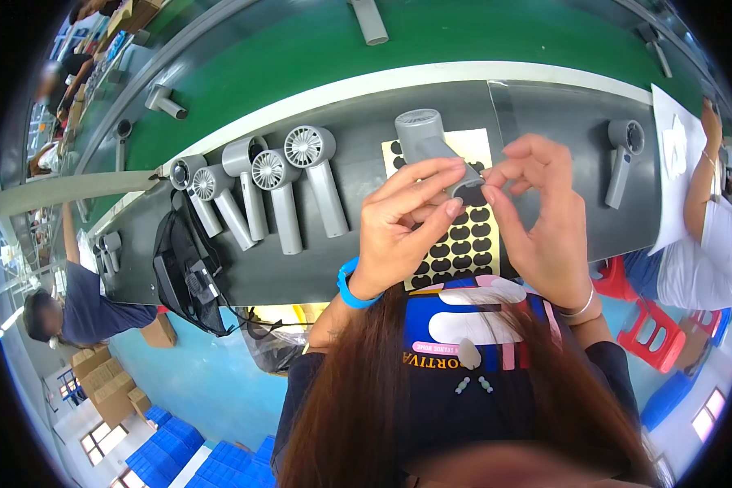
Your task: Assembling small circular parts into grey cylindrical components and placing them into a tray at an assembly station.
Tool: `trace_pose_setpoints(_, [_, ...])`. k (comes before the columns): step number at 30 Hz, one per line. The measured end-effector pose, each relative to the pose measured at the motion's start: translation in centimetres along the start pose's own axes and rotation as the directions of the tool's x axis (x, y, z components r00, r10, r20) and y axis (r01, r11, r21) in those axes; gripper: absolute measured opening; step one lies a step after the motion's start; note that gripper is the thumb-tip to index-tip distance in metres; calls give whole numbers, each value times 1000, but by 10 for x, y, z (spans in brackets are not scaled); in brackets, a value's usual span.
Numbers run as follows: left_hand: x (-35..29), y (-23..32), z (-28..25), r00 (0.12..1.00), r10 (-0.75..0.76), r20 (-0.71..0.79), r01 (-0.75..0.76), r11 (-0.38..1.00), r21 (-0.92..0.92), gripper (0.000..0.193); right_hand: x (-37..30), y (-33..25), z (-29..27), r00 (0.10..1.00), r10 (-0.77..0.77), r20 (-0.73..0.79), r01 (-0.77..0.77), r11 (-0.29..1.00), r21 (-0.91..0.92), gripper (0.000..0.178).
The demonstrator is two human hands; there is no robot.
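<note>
A grey handheld fan [429, 137] lies tilted over the sheet, its round head away from me and its handle end toward me. My left hand [403, 220] grips that handle end between thumb and fingers. Thumb and index finger of my right hand [545, 220] are pinched together right at the handle's end. Whatever sits between those fingertips is too small to make out. Beneath the fan lies a pale yellow sheet of black stickers [461, 246], in rows of rounded shapes; my hands and the fan cover part of it.
Several grey fans [311, 150] stand in a row at left on the dark table [366, 106]. Near them is a black bag [183, 268]. Another fan [624, 154] lies at right. Beyond runs a green conveyor belt [464, 32] with more fans. Co-workers sit on both sides.
</note>
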State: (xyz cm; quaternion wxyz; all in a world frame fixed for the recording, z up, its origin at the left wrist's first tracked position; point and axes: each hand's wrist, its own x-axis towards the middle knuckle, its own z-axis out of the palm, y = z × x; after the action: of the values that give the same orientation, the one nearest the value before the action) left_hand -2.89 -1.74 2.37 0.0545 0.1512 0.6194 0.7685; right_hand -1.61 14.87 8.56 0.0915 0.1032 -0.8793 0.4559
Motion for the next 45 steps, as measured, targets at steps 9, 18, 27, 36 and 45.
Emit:
trace_pose_setpoints(9, [-4,-2,3,1000,12,6,-12,1000,19,32,-4,-3,-1,999,-53,-10,51,982,-184,41])
trace_pose_setpoints(18, [-5,-4,-1,1000,22,18,-23,999,32,31,-1,-3,-2,989,-141,-37,123,943,-309,48])
trace_pose_setpoints(27, [-6,7,-20,999,-37,-8,37,996,-80,40,28,37,32,960,-139,242,128,990,62,48])
trace_pose_setpoints(36, [36,10,-44,965,257,-45,-238,938,252,15,71,41,73,904,-408,125,382,905,187,41])
trace_pose_setpoints(45, [183,-26,-152,914,255,-315,280,164,946,62,215,163,56,873,-353,335,485,693,-533,49])
